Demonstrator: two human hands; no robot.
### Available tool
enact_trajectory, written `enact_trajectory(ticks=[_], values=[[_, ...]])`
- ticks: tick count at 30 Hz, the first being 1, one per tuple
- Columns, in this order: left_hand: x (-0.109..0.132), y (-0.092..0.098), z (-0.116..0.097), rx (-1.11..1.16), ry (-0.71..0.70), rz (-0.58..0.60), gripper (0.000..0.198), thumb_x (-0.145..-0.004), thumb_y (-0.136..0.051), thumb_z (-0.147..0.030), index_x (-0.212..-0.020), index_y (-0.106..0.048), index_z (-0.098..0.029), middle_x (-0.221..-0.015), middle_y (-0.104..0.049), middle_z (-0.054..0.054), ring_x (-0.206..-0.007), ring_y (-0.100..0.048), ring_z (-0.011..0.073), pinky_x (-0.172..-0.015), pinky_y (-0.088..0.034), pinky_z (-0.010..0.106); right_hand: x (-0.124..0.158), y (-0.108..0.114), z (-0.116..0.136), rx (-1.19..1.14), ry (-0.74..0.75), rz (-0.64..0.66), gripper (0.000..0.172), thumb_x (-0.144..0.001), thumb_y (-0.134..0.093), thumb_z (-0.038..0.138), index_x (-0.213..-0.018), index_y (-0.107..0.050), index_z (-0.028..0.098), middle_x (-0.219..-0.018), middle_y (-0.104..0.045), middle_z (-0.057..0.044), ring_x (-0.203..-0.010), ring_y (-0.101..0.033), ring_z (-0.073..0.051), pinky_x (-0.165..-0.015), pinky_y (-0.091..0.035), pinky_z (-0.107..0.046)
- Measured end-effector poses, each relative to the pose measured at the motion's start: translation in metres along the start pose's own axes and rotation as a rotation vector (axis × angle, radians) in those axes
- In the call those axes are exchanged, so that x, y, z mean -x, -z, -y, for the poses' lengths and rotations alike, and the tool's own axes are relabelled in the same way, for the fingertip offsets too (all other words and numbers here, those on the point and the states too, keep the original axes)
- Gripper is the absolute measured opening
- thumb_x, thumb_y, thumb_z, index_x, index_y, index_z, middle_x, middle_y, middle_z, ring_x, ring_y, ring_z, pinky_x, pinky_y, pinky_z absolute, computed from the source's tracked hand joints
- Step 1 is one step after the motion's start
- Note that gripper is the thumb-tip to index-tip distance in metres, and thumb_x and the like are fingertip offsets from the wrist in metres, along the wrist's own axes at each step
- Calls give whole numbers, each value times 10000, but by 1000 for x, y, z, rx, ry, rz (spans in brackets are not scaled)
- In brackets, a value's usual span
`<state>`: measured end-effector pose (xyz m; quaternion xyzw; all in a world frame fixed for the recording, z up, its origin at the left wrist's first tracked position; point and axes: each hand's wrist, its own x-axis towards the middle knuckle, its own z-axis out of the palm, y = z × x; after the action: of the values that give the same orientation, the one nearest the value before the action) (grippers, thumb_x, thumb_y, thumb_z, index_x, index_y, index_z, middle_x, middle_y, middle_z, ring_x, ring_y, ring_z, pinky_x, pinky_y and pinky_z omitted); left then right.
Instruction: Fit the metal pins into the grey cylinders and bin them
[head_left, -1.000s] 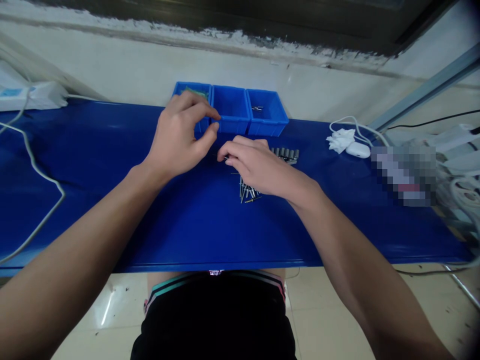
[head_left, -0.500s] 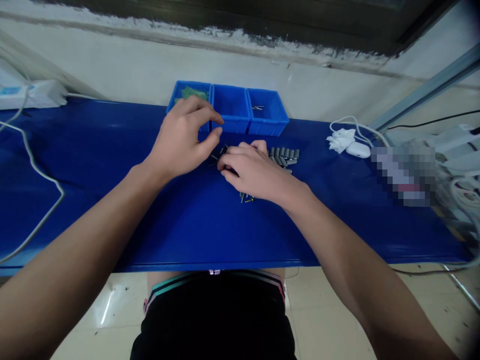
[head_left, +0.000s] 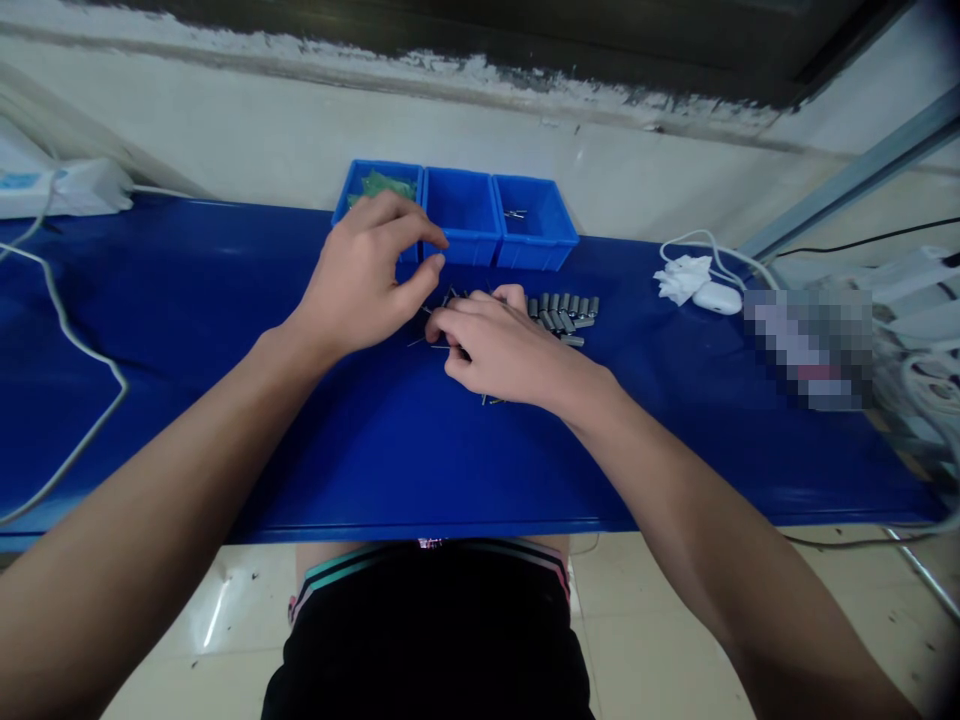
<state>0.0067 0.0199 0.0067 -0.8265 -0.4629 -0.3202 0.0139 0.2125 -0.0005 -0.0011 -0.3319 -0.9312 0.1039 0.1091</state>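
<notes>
My left hand (head_left: pixel 379 270) hovers over the table to the left of the small metal parts. Its thumb and index finger are apart, and nothing shows between them. My right hand (head_left: pixel 495 340) is low over the tabletop, its fingers curled down into a loose pile of thin metal pins (head_left: pixel 451 297). The fingertips are hidden, so what they grip cannot be made out. A group of short grey metal cylinders (head_left: pixel 564 308) lies just to the right of this hand. A few brass-coloured pieces (head_left: pixel 493 401) peek out below the palm.
Three blue bins stand against the wall: the left bin (head_left: pixel 345 195) holds green bags, the middle bin (head_left: pixel 461 250) shows bare inside, the right bin (head_left: pixel 536 255) holds a few pins. A crumpled tissue (head_left: pixel 682 280) and white earphone case (head_left: pixel 718 299) lie right. A cable (head_left: pixel 97 350) crosses the left.
My right hand has shifted slightly left, its fingers curling further over the pins. More pins show at its left, and more cylinders are uncovered. My left hand has stayed put.
</notes>
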Motion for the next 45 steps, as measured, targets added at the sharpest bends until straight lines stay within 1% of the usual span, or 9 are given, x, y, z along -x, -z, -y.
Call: enact_trajectory(ticks=[4, 10, 21, 26, 30, 35, 39, 42, 45], values=[[0, 1, -1, 2, -10, -16, 274, -1046, -483, -405, -1137, -696, -258, -1268, -674, 53, -1208, -606, 270, -1053, -481, 471, 0, -2, 0, 6, 13, -14, 270, -901, -496, 89, -1086, -652, 208, -1068, -757, -68, -1069, -613, -303, -889, -244, -446], [-2, -1, -1, -35, -12, -27, 288, -1030, -537, -356, -1147, -717, -164, -1219, -679, 78, -1183, -623, 242, -1053, -501, 427, -1, -3, 0, 10, 9, 0, 290, -865, -513, 73, -1088, -634, 215, -1018, -740, -60, -1053, -604, -306, -885, -252, -447], [0, 2, 0, 1, -24, -42, 248, -1021, -513, -366, -1114, -716, -257, -1236, -697, 66, -1195, -631, 261, -1068, -500, 451, -2, 15, 0, -232, -15, -143, 196, -899, -549, 139, -961, -696, 254, -964, -706, -13, -969, -607, -230, -939, -347, -431], [-2, 4, -3, -17, -6, -21, 295, -1028, -480, -388, -1142, -715, -252, -1270, -699, 75, -1209, -630, 273, -1061, -488, 459, 1, 35, -4, -537, -194, -277, 106, -908, -683, 290, -941, -773, 243, -999, -746, -47, -958, -640, -241, -867, -482, -408], [-3, 4, -3, -31, -10, -4, 309, -1041, -491, -383, -1151, -708, -193, -1218, -701, 82, -1189, -636, 252, -1061, -498, 438, 4, 46, -14, -762, -300, -479, 174, -875, -769, 432, -936, -780, 269, -950, -735, -37, -960, -676, -234, -725, -528, -338], [-1, 1, -1, 24, -25, -52, 236, -1009, -527, -363, -1079, -725, -257, -1182, -720, 68, -1135, -666, 266, -1014, -530, 435, 5, 54, -38, -892, -544, -630, 332, -902, -721, 600, -829, -689, 278, -743, -639, -14, -704, -621, -167, -513, -405, -265], [-1, 2, -1, 40, -30, -42, 246, -989, -533, -353, -1070, -743, -254, -1047, -743, 59, -949, -691, 242, -863, -555, 411, 4, 54, -59, -970, -718, -631, 389, -910, -723, 519, -680, -529, 273, -606, -488, 23, -500, -431, -127, -448, -293, -290], [-2, 5, -1, 33, -22, 58, 296, -966, -545, -362, -1088, -756, -195, -775, -697, 21, -719, -646, 192, -709, -508, 370, 3, 50, -72, -1057, -799, -653, 404, -932, -682, 451, -653, -458, 265, -582, -413, 54, -446, -299, -95, -430, -225, -288], [-3, 6, 0, 11, -1, 219, 300, -937, -553, -409, -1038, -763, -219, -674, -660, 1, -647, -630, 196, -659, -468, 356, 2, 45, -81, -1085, -859, -698, 353, -940, -675, 428, -687, -507, 251, -608, -467, 54, -439, -302, -75, -423, -215, -278]])
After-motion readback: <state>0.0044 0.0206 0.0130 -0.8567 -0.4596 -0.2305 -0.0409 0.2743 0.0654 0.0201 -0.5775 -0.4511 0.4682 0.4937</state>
